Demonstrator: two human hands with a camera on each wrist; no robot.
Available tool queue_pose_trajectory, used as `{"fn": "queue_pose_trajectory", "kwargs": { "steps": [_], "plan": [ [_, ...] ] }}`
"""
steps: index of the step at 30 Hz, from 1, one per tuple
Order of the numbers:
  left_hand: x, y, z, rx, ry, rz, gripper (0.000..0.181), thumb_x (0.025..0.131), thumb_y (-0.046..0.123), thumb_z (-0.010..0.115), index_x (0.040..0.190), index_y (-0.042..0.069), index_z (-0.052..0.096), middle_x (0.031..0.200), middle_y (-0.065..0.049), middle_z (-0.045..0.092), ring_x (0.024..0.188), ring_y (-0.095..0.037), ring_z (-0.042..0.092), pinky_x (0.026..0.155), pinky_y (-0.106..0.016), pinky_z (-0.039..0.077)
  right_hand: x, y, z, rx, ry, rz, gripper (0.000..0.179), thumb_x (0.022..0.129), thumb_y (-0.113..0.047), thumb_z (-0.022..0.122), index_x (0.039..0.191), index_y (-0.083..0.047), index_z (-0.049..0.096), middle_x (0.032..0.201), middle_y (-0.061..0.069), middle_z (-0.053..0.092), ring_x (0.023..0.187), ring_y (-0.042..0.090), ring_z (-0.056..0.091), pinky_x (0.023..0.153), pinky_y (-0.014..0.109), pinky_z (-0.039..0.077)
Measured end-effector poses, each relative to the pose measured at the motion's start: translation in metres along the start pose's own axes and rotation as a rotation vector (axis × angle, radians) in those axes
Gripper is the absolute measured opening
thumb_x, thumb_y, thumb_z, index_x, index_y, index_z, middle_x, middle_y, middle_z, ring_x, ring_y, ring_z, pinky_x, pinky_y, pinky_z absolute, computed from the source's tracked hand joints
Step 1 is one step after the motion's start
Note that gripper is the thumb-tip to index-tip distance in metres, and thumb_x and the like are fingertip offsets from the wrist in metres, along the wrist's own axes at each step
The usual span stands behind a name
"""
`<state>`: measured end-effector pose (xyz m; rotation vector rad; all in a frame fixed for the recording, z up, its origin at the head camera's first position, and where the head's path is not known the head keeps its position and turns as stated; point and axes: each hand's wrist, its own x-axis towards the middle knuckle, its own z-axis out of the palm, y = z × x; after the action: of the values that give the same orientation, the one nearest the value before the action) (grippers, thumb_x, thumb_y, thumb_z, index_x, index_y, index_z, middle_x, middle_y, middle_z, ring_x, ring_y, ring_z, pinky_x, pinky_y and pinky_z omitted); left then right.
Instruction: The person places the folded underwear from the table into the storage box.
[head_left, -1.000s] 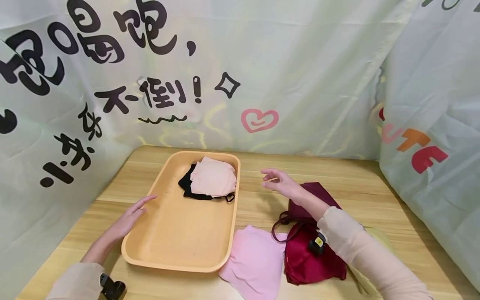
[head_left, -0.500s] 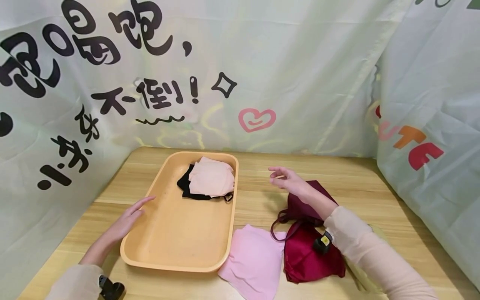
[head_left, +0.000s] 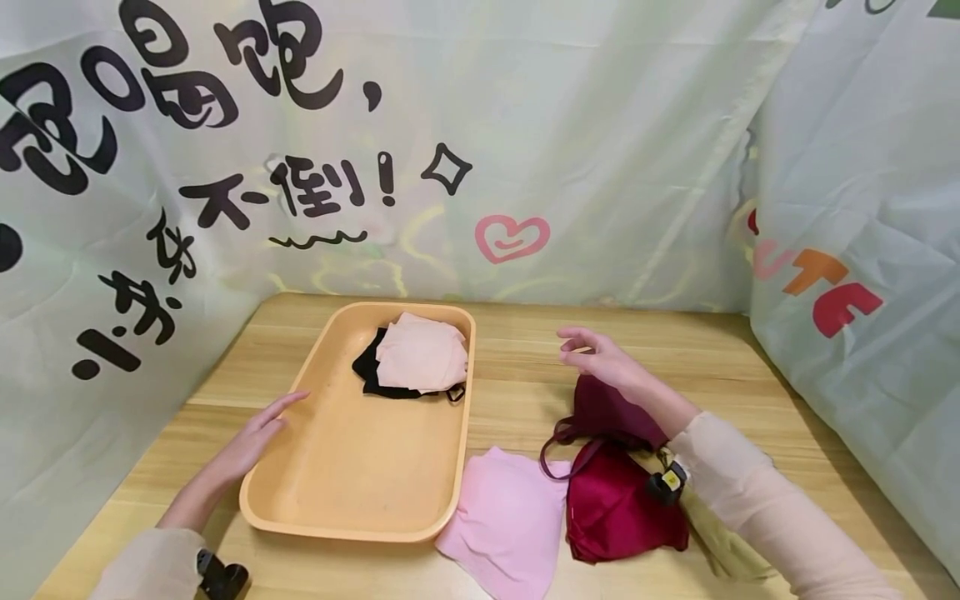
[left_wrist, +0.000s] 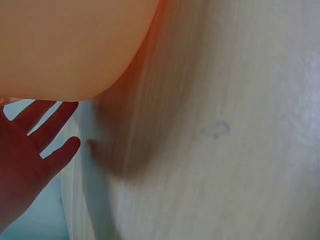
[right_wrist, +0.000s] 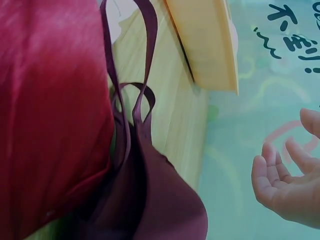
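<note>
My left hand (head_left: 251,442) rests against the left rim of an orange-yellow plastic tray (head_left: 352,475). Its fingers look straight in the left wrist view, where they meet the tray's outer wall. In the tray's far right corner lies a folded pale pink garment (head_left: 420,350) on top of a black garment (head_left: 366,367). Holding nothing, my right hand (head_left: 603,358) hovers with loosely bent fingers over a dark purple bra (head_left: 611,412). Its strap loops towards a crimson satin garment (head_left: 618,508) lying in front, which the right wrist view shows close up.
Between the tray and the crimson garment lies a pink garment (head_left: 506,517), near the tray's corner. An olive garment (head_left: 723,542) is partly hidden under my right forearm. Printed cloth (head_left: 600,167) hangs behind and at both sides of the wooden table (head_left: 517,367).
My right hand has moved to the right, away from the tray, and its sleeve now uncovers more of the crimson garment. The left hand stays at the rim; the view has shifted slightly.
</note>
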<state>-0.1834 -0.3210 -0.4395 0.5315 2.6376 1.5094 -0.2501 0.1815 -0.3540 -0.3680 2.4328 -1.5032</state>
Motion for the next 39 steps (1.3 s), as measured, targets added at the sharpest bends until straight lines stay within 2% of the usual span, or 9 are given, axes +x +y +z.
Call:
{"fn": "queue_pose_trajectory", "kwargs": {
  "steps": [5, 9, 13, 16, 19, 25, 32, 37, 39],
  "plan": [
    [0.000, -0.001, 0.001, -0.011, -0.001, 0.014, 0.041, 0.099, 0.010, 0.029, 0.137, -0.004, 0.031, 0.142, -0.031, 0.024, 0.120, 0.014, 0.017, 0.090, -0.003, 0.015, -0.005, 0.002, -0.008, -0.016, 0.009, 0.006, 0.049, 0.091, -0.013, 0.051, 0.135, 0.003, 0.036, 0.119, 0.026, 0.046, 0.095, 0.020, 0.052, 0.085, 0.042, 0.042],
    [0.000, 0.000, 0.000, -0.014, -0.004, 0.002, 0.042, 0.099, 0.011, 0.029, 0.138, -0.003, 0.031, 0.143, -0.030, 0.023, 0.125, 0.006, 0.016, 0.092, -0.005, 0.015, -0.012, 0.003, -0.014, -0.016, 0.008, 0.023, 0.051, 0.092, -0.015, 0.052, 0.136, 0.003, 0.034, 0.121, 0.026, 0.045, 0.096, 0.021, 0.052, 0.085, 0.040, 0.041],
    [0.000, -0.001, 0.000, -0.006, -0.012, -0.032, 0.042, 0.099, 0.011, 0.028, 0.139, -0.002, 0.030, 0.145, -0.029, 0.019, 0.133, -0.015, 0.011, 0.107, -0.035, 0.012, -0.019, 0.005, -0.019, -0.024, 0.007, 0.036, 0.052, 0.092, -0.016, 0.051, 0.137, 0.003, 0.032, 0.124, 0.028, 0.042, 0.106, 0.034, 0.048, 0.086, 0.039, 0.041],
    [0.001, -0.002, 0.000, -0.009, -0.016, -0.058, 0.043, 0.099, 0.011, 0.028, 0.139, -0.002, 0.029, 0.146, -0.028, 0.017, 0.134, -0.025, 0.008, 0.101, -0.059, 0.007, -0.023, 0.008, -0.025, -0.035, 0.014, 0.052, 0.052, 0.093, -0.017, 0.050, 0.137, 0.003, 0.032, 0.126, 0.028, 0.041, 0.111, 0.037, 0.044, 0.088, 0.040, 0.040],
    [0.002, -0.002, -0.001, -0.016, -0.017, -0.063, 0.043, 0.099, 0.011, 0.028, 0.139, -0.003, 0.029, 0.145, -0.029, 0.017, 0.133, -0.028, 0.008, 0.097, -0.064, 0.007, -0.027, 0.011, -0.030, -0.039, 0.025, 0.063, 0.053, 0.093, -0.018, 0.049, 0.138, 0.004, 0.030, 0.127, 0.028, 0.040, 0.111, 0.037, 0.043, 0.089, 0.042, 0.040],
    [0.002, 0.000, -0.001, -0.015, -0.013, -0.058, 0.042, 0.099, 0.010, 0.028, 0.139, -0.003, 0.029, 0.145, -0.031, 0.016, 0.134, -0.024, 0.009, 0.098, -0.063, 0.008, -0.033, 0.018, -0.041, -0.039, 0.033, 0.059, 0.055, 0.093, -0.019, 0.049, 0.138, 0.006, 0.028, 0.126, 0.030, 0.039, 0.111, 0.040, 0.042, 0.090, 0.047, 0.039],
    [0.001, 0.001, -0.001, -0.025, -0.014, -0.056, 0.042, 0.099, 0.010, 0.029, 0.139, -0.003, 0.029, 0.145, -0.029, 0.017, 0.133, -0.033, 0.008, 0.098, -0.063, 0.008, -0.042, 0.024, -0.052, -0.082, 0.044, 0.086, 0.057, 0.094, -0.022, 0.048, 0.139, 0.006, 0.025, 0.128, 0.031, 0.037, 0.113, 0.042, 0.042, 0.093, 0.051, 0.037],
    [0.000, 0.001, -0.001, -0.004, -0.008, -0.039, 0.042, 0.099, 0.011, 0.029, 0.139, -0.001, 0.030, 0.145, -0.028, 0.021, 0.133, -0.021, 0.012, 0.105, -0.042, 0.014, -0.046, 0.028, -0.059, -0.096, 0.050, 0.096, 0.058, 0.094, -0.023, 0.047, 0.138, 0.007, 0.025, 0.126, 0.031, 0.039, 0.110, 0.040, 0.044, 0.089, 0.047, 0.039],
    [0.000, 0.001, -0.001, 0.000, -0.008, -0.039, 0.042, 0.099, 0.011, 0.029, 0.139, -0.001, 0.031, 0.145, -0.028, 0.021, 0.133, -0.017, 0.012, 0.105, -0.039, 0.014, -0.047, 0.030, -0.062, -0.098, 0.051, 0.098, 0.058, 0.095, -0.023, 0.047, 0.138, 0.007, 0.025, 0.124, 0.031, 0.040, 0.109, 0.039, 0.044, 0.088, 0.046, 0.039]
  ]
}}
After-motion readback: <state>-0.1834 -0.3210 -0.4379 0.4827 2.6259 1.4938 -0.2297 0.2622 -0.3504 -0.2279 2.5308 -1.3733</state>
